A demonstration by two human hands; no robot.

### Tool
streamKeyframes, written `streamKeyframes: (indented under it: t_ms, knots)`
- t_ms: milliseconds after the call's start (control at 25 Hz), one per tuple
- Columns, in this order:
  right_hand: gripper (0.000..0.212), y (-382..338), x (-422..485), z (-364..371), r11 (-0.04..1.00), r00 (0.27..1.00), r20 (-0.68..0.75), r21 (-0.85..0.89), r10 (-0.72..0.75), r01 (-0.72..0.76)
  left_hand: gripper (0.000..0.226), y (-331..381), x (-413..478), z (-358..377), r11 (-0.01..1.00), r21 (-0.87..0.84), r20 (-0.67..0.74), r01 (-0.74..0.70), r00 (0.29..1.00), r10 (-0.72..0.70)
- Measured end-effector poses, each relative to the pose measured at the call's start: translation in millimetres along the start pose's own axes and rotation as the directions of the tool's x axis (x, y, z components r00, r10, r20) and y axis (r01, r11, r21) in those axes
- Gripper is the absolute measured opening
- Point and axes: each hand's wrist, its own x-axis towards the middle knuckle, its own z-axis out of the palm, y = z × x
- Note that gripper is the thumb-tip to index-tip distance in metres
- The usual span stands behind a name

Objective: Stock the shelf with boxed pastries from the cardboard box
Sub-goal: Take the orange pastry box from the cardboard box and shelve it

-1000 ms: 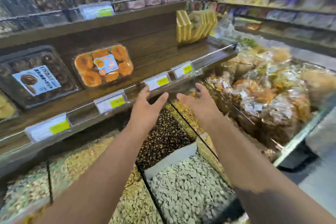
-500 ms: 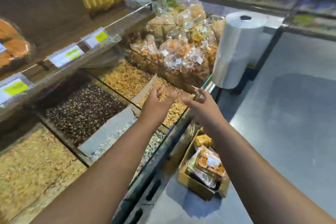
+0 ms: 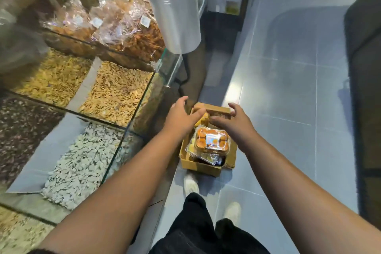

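A small cardboard box (image 3: 196, 165) stands on the grey tiled floor beside the glass display counter. On top inside it lies a clear plastic box of orange pastries (image 3: 212, 140) with a label; more clear packs lie under it. My left hand (image 3: 181, 118) and my right hand (image 3: 235, 121) hover above the far end of the cardboard box, fingers spread and relaxed, both holding nothing. The shelf is out of view.
To the left, a glass counter (image 3: 132, 117) holds bins of seeds and snacks, with bagged snacks (image 3: 115, 27) behind. A big roll of plastic bags (image 3: 175, 6) stands at its corner. My legs and white shoes (image 3: 190, 184) are below the box.
My view has swung from the shelf down to the floor. Both hands have dropped from the shelf edge to just above the cardboard box, staying empty.
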Motion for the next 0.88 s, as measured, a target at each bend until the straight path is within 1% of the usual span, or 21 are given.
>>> streamKeyframes:
  t_ms: [120, 200, 400, 520, 600, 680, 720, 800, 880]
  knots:
    - [0.078, 24, 29, -14, 0.997, 0.996, -0.045, 0.017, 0.078, -0.077, 0.075, -11, 34, 32, 0.998, 0.061, 0.088, 0.002, 0.996, -0.008]
    - [0.075, 43, 53, -18, 0.995, 0.992, -0.076, 0.003, 0.102, -0.102, 0.071, -21, 58, 52, 0.997, 0.074, 0.148, 0.004, 0.989, -0.015]
    - [0.082, 112, 121, -7, 0.973, 0.969, -0.107, -0.041, 0.223, -0.228, 0.076, -71, 125, 109, 0.990, 0.138, 0.281, 0.035, 0.957, -0.073]
    - [0.087, 164, 165, 9, 0.950, 0.946, -0.115, -0.032, 0.304, -0.310, 0.078, -116, 167, 140, 0.985, 0.153, 0.319, 0.077, 0.940, -0.123]
    - [0.087, 201, 194, 19, 0.939, 0.931, -0.129, -0.008, 0.341, -0.345, 0.077, -151, 201, 161, 0.981, 0.183, 0.353, 0.065, 0.927, -0.127]
    - [0.085, 240, 219, 31, 0.922, 0.913, -0.140, 0.005, 0.385, -0.388, 0.075, -193, 232, 177, 0.972, 0.218, 0.352, 0.087, 0.922, -0.161]
    - [0.084, 257, 230, 35, 0.917, 0.909, -0.136, 0.001, 0.394, -0.398, 0.076, -210, 244, 184, 0.969, 0.220, 0.354, 0.113, 0.916, -0.188]
    - [0.085, 294, 262, 51, 0.908, 0.903, -0.133, -0.045, 0.408, -0.417, 0.085, -252, 269, 207, 0.960, 0.164, 0.341, 0.227, 0.900, -0.271]
    - [0.094, 316, 284, 59, 0.920, 0.921, -0.142, -0.106, 0.363, -0.379, 0.089, -273, 275, 219, 0.935, 0.099, 0.330, 0.340, 0.875, -0.353]
